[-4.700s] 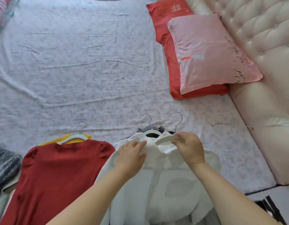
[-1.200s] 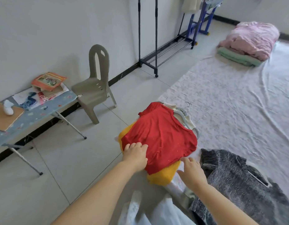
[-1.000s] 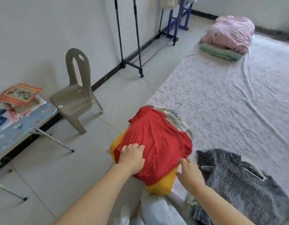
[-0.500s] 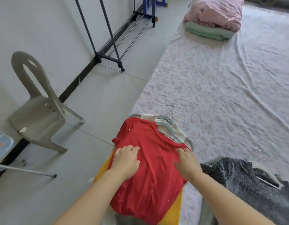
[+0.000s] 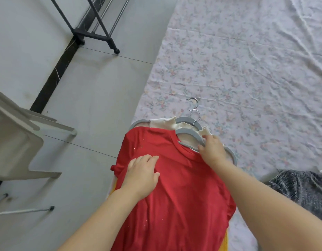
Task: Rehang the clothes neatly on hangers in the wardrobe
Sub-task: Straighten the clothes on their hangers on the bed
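Moved up to the neckline with right grip (image 5: 211, 151), clasping grey hanger (image 5: 188, 132); pressed flat with released left grip (image 5: 141, 175) on red T-shirt (image 5: 183, 196), smooth, faintly sparkle-flecked, over cream knit (image 5: 163, 122).

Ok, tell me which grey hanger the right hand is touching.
The nearer hanger, lying at the red shirt's neckline, right under the right hand. The farther hanger carries the cream collar.

Bare left grip (image 5: 141, 173), bare right grip (image 5: 211, 151); forearms (image 5: 265, 205) uncovered to frame edge
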Motion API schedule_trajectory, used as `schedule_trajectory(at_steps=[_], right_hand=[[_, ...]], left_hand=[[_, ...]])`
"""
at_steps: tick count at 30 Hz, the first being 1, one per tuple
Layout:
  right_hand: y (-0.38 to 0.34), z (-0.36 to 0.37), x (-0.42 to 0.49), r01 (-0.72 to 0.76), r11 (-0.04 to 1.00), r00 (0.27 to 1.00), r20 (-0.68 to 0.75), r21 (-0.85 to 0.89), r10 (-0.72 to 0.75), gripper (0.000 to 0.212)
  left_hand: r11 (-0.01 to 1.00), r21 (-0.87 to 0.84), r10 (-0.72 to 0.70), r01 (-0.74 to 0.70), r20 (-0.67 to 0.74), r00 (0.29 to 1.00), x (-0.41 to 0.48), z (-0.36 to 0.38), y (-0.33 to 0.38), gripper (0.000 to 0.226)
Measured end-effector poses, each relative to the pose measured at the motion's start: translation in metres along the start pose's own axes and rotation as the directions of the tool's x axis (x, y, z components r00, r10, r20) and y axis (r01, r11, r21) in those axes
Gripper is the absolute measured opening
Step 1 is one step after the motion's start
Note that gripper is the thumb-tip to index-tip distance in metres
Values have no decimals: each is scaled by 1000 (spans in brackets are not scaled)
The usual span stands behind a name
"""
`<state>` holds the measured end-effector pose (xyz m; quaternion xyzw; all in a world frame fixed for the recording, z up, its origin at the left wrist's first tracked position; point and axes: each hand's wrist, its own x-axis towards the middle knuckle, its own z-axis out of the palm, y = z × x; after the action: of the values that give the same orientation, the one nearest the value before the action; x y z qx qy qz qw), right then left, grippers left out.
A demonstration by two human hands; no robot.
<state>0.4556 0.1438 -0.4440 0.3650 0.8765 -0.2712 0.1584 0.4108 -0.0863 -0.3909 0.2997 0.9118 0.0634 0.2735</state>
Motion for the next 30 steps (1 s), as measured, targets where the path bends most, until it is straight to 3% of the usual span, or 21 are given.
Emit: schedule_trajectory(at_steps=[9,17,22,27,30], right_hand=[[10,10,-2,37,992,993,-117,121,-23,27],[-8,-37,-93,177,955,953,-283,239,-105,26],[-24,-71,-172,201,949,935,-337,243,-111,27],[-25,-101,-248,195,936,897,-439,291,-50,33],[-20,-114,-295,186,937,854,-521,297,-4,39]], left_hand=[[999,-27,43,-45,-65,997,17,-1,-1,52],[989,-61,120,-136,-216,969,-1,-59,30,52],[971,-35,213,-236,-315,925,-33,-103,49,43],[935,7,344,-356,-276,898,-71,-123,59,41],[875,13,469,-485,-277,839,-96,-130,67,35]])
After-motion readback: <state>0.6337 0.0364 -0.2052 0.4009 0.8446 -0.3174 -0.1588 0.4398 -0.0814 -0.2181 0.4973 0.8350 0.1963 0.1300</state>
